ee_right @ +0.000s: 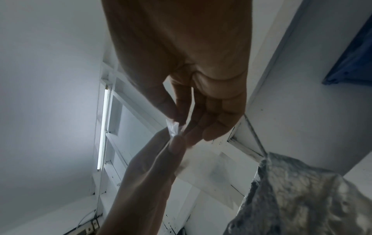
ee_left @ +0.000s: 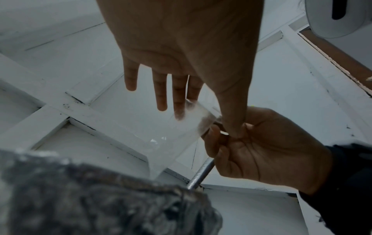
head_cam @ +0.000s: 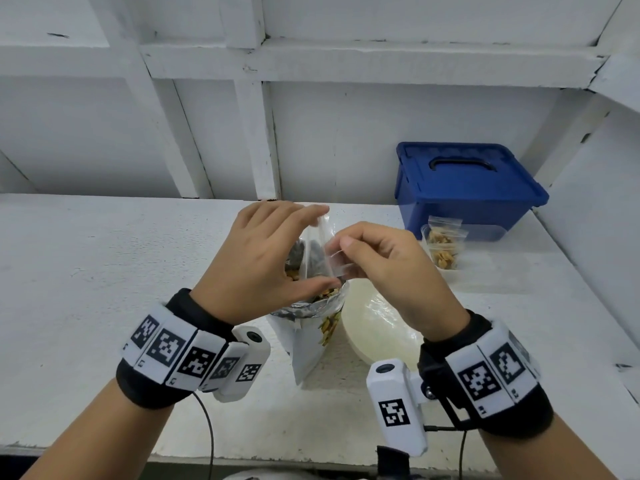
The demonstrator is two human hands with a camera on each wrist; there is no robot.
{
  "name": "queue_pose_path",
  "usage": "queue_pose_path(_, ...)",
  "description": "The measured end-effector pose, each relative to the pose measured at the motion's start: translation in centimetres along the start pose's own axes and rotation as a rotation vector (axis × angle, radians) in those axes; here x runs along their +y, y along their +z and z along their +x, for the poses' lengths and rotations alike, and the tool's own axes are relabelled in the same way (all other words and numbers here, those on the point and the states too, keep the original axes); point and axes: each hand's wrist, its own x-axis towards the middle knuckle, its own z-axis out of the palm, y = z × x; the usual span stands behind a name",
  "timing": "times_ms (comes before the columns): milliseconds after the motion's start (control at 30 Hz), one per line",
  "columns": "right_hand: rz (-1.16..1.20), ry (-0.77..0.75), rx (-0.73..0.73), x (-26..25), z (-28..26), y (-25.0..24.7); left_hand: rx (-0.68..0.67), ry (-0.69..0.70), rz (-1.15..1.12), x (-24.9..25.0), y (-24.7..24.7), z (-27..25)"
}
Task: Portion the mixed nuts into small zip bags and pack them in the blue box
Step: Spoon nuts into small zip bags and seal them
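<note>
Head view, clear empty zip bag [head_cam: 323, 247], both hands' grip

A white-painted counter [head_cam: 104, 271] runs across the head view, its surface scuffed and its front edge chipped in places. Behind it rises a white wall [head_cam: 346, 140] framed with painted beams [head_cam: 258, 140], upright and crosswise, with small dark chips at the joints. A white side panel [head_cam: 595, 202] closes the right end. The right wrist view shows a lit fluorescent tube [ee_right: 103, 127] fixed along the framing, perhaps on the ceiling.
</note>
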Motion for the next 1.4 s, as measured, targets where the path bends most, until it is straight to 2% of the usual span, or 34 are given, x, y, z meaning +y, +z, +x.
queue_pose_path(267, -0.081, -0.005, -0.078, -0.2, 0.3, -0.3, -0.029, 0.015, -0.064, -0.1, 0.0, 0.1)
queue_pose_path(433, -0.176, -0.012, -0.117, -0.5, 0.5, 0.1, -0.070, -0.041, -0.049, 0.1, -0.1, -0.1)
queue_pose_path(767, -0.176, -0.037, -0.137, 0.1, 1.0, 0.5, -0.105, -0.116, -0.106, -0.6, -0.3, -0.8)
queue_pose_path(833, -0.244, -0.057, -0.086, 0.3, 0.8, 0.2, -0.102, -0.143, -0.124, -1.1, -0.4, -1.2)
queue_pose_path(1033, -0.479, -0.299, 0.244, 0.4, 0.3, -0.9, -0.088, -0.329, -0.264, -3.7, -0.4, -2.9)
queue_pose_path(1133, -0.568, -0.356, 0.389, 0.7, 0.1, -1.5, -0.070, -0.424, -0.323, -4.5, 0.2, -3.6)
queue_pose_path(1200, -0.638, -0.268, 0.446, 1.1, -0.1, -1.8, -0.075, -0.473, -0.347, -4.8, 0.7, -4.0)
queue_pose_path(1300, -0.550, 0.076, 0.286, 2.1, 0.0, -1.9, -0.103, -0.508, -0.360, -5.2, 1.2, -4.4)
queue_pose_path(1333, -0.477, 0.152, 0.232, 2.5, 0.0, -1.8, -0.114, -0.517, -0.366, -5.2, 1.3, -4.4)
queue_pose_path(1400, -0.315, 0.201, 0.185, 3.2, 0.1, -1.3, -0.125, -0.532, -0.396, -5.1, 1.5, -4.4)
